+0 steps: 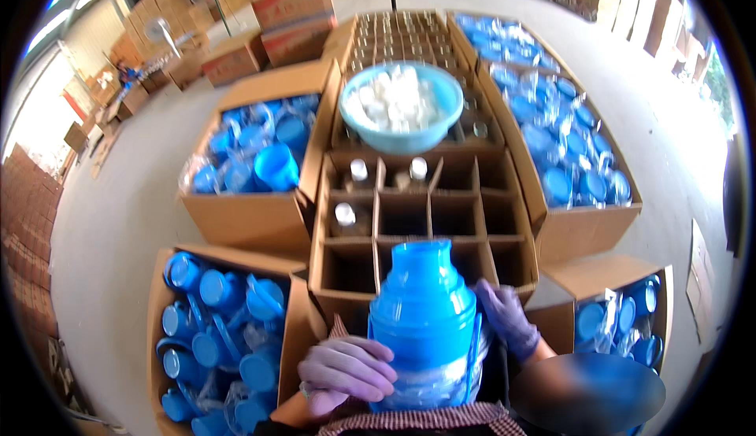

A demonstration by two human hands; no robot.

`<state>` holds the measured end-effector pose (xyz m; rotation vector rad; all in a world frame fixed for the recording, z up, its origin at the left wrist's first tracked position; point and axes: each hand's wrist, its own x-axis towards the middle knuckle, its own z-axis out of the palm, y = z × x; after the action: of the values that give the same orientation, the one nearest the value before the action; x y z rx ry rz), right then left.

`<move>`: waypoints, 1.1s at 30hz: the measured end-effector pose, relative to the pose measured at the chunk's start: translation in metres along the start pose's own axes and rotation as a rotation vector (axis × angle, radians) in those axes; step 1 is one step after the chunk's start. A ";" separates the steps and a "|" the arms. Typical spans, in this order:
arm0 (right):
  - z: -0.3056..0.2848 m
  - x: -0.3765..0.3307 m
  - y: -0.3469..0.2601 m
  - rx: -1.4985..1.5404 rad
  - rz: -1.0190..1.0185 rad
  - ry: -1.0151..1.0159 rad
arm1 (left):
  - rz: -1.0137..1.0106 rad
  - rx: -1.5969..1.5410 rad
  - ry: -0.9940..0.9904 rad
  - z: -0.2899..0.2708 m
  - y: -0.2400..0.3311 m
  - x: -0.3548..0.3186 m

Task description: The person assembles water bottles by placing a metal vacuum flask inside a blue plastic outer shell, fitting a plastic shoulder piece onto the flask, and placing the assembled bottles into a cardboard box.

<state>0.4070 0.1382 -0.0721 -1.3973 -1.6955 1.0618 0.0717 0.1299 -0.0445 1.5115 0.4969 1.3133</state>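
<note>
A blue plastic vacuum flask (424, 310) with stepped shoulders and an uncapped-looking neck stands upright before my body, at the near side of a divided carton (324, 259). Clear plastic film wraps its lower part. Along the flask's left side lies my left hand (346, 369), in a purple glove, its fingers stretched and their tips against the flask. My right hand (508, 322), also gloved, is at the flask's right side by the carton's near corner, fingers extended upward; whether it presses on the flask is hard to see. White-capped bottles (346, 216) stand in a few of the carton's cells.
A light-blue basin (455, 113) of white caps rests behind the divided carton, on another carton of bottles. Open cartons of blue mugs and lids flank it: left (244, 216), near left (295, 338), right (587, 231) and near right (664, 310). Closed boxes (295, 7) stand farther back.
</note>
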 end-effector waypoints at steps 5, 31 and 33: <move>0.019 -0.003 -0.046 0.100 -0.592 0.082 | -0.252 0.267 0.351 0.013 -0.013 0.011; -0.008 0.172 -0.074 0.424 -0.529 -0.397 | -0.527 -0.621 -0.113 -0.086 -0.051 0.139; -0.008 0.246 -0.041 0.435 -0.341 -0.287 | -0.426 -0.835 0.159 -0.114 -0.074 0.113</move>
<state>0.3510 0.3779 -0.0299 -0.6802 -1.6871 1.3712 0.0276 0.2990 -0.0697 0.5742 0.2834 1.0950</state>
